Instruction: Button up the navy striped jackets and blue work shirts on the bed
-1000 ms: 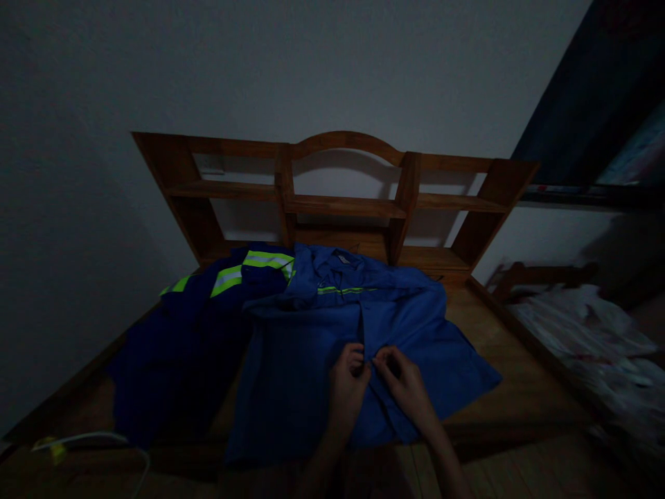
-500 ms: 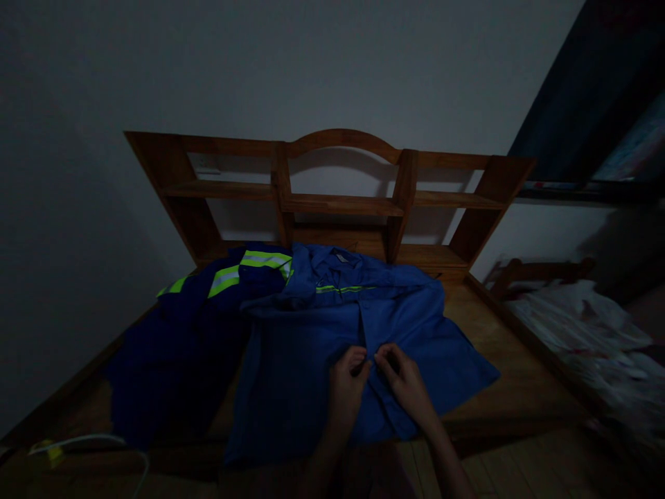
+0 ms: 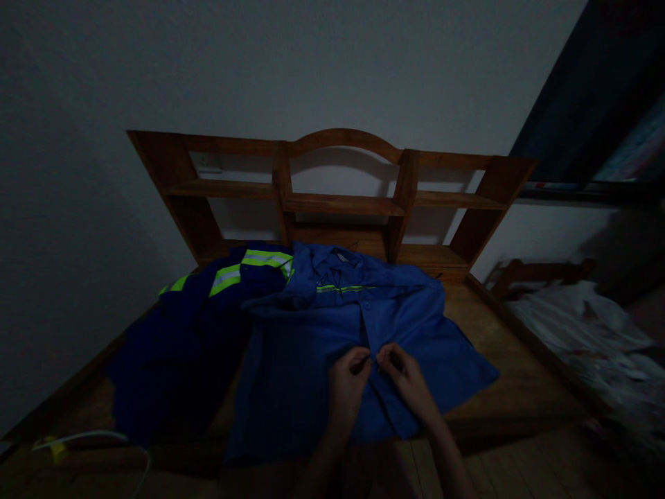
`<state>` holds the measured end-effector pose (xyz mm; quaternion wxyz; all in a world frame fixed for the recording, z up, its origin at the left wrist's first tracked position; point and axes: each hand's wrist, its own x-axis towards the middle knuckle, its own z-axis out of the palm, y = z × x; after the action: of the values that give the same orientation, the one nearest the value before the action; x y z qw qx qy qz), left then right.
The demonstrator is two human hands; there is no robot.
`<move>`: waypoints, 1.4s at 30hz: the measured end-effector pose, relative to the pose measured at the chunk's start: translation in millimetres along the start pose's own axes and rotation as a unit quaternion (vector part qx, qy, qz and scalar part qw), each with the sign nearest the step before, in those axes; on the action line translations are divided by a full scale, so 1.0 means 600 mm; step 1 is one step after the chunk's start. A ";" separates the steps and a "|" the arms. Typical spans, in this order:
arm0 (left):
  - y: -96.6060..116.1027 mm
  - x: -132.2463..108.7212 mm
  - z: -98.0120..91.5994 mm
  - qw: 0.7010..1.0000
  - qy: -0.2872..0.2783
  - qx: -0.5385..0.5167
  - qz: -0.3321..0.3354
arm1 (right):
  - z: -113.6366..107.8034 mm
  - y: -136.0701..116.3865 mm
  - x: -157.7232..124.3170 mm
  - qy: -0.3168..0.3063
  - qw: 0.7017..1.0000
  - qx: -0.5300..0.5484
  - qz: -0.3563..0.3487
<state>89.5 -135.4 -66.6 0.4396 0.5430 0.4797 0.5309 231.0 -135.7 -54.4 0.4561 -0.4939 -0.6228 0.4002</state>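
Note:
A blue work jacket (image 3: 301,367) lies spread on the wooden desk, its collar toward the shelf and its front placket running down the middle. My left hand (image 3: 350,374) pinches the placket edge from the left. Close beside it, my right hand (image 3: 397,367) grips the other side of the placket with thumb and fingers together. The fingertips of both hands almost meet at the front opening; whether a button is between them is too dark to tell. A button shows higher up, near the chest.
A darker blue garment with yellow-green reflective stripes (image 3: 226,279) lies at the left. Behind stands a wooden shelf unit (image 3: 343,202) against the wall. A white cable (image 3: 93,435) crosses the desk's front left corner. White plastic bags (image 3: 582,312) are at the right.
Both hands stay at the same spot on the placket, with only slight finger movement. The jacket lies as before.

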 end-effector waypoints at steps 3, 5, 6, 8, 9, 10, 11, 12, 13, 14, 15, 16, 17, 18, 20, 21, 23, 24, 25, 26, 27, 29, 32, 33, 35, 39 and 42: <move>0.001 -0.001 0.001 1.000 0.000 0.016 -0.005 | 0.002 0.004 0.001 0.010 1.000 -0.004 0.002; 0.000 -0.001 0.001 0.999 0.005 0.036 -0.007 | 0.002 0.005 0.001 0.014 1.000 -0.004 -0.001; 0.000 -0.001 0.001 0.999 0.008 0.045 -0.005 | 0.002 0.005 0.000 0.013 1.000 -0.004 -0.003; 0.000 0.000 0.001 0.998 0.014 0.058 0.000 | 0.003 0.003 -0.001 0.009 1.000 -0.006 -0.008; -0.001 0.001 0.001 0.998 0.013 0.059 0.004 | 0.003 0.002 -0.002 0.008 1.000 -0.009 -0.009; -0.001 0.001 0.002 0.998 0.011 0.058 0.007 | 0.003 0.000 -0.002 0.008 1.000 -0.013 -0.010; -0.002 0.002 0.002 0.998 0.007 0.054 0.009 | 0.003 -0.001 -0.003 0.009 1.000 -0.017 -0.010; -0.003 0.002 0.002 0.999 0.004 0.050 0.010 | 0.003 -0.002 -0.003 0.010 1.000 -0.020 -0.011; -0.004 0.002 0.002 0.999 0.002 0.047 0.012 | 0.003 -0.003 -0.004 0.011 1.000 -0.023 -0.012; -0.005 0.002 0.002 0.999 0.001 0.046 0.014 | 0.003 -0.004 -0.004 0.011 1.000 -0.025 -0.011; -0.007 0.001 0.002 0.999 0.001 0.047 0.016 | 0.003 -0.005 -0.004 0.010 1.000 -0.026 -0.011; -0.008 0.001 0.002 0.999 0.003 0.050 0.017 | 0.003 -0.005 -0.004 0.009 1.000 -0.027 -0.009; -0.009 0.001 0.002 0.998 0.006 0.054 0.017 | 0.003 -0.005 -0.004 0.007 1.000 -0.027 -0.009; -0.009 0.001 0.001 0.998 0.009 0.058 0.017 | 0.002 -0.005 -0.004 0.007 1.000 -0.027 -0.010; -0.008 0.000 0.000 0.998 0.009 0.062 0.018 | 0.002 -0.003 -0.003 0.007 1.000 -0.026 -0.013; -0.007 0.000 -0.001 0.998 0.006 0.060 0.018 | 0.002 -0.001 -0.003 0.009 1.000 -0.024 -0.013; -0.005 -0.001 -0.002 0.998 -0.003 0.053 0.019 | 0.002 0.002 -0.003 0.012 1.000 -0.019 -0.010; -0.003 -0.001 -0.003 0.999 -0.005 0.048 0.020 | 0.002 0.003 -0.003 0.012 1.000 -0.018 -0.009; -0.002 -0.002 -0.003 0.999 -0.006 0.045 0.020 | 0.002 0.004 -0.004 0.012 1.000 -0.017 -0.007; 0.000 -0.002 -0.003 0.999 -0.005 0.042 0.021 | 0.002 0.004 -0.004 0.010 1.000 -0.019 -0.007; 0.001 -0.002 -0.004 0.999 -0.002 0.040 0.022 | 0.002 0.003 -0.005 0.007 1.000 -0.022 -0.008; 0.002 -0.003 -0.003 0.999 0.001 0.041 0.020 | 0.002 0.002 -0.006 0.006 0.999 -0.031 -0.008; 0.000 -0.002 -0.003 0.999 0.001 0.050 0.019 | 0.003 0.000 -0.005 0.011 0.999 -0.043 -0.009; -0.001 -0.002 -0.003 0.998 0.001 0.055 0.020 | 0.003 0.000 -0.005 0.012 0.999 -0.044 -0.010; -0.004 -0.001 -0.002 0.998 0.004 0.065 0.023 | 0.003 0.000 -0.004 0.013 0.999 -0.044 -0.014; -0.007 -0.002 -0.001 0.997 0.002 0.078 0.024 | 0.005 0.000 -0.005 0.020 0.998 -0.056 -0.025; -0.008 -0.002 0.000 0.996 0.001 0.083 0.022 | 0.007 -0.002 -0.005 0.018 0.997 -0.065 -0.028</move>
<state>89.3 -136.1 -71.3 0.3809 0.5874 0.5103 0.4995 227.1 -139.0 -54.5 0.4453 -0.5124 -0.6524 0.3370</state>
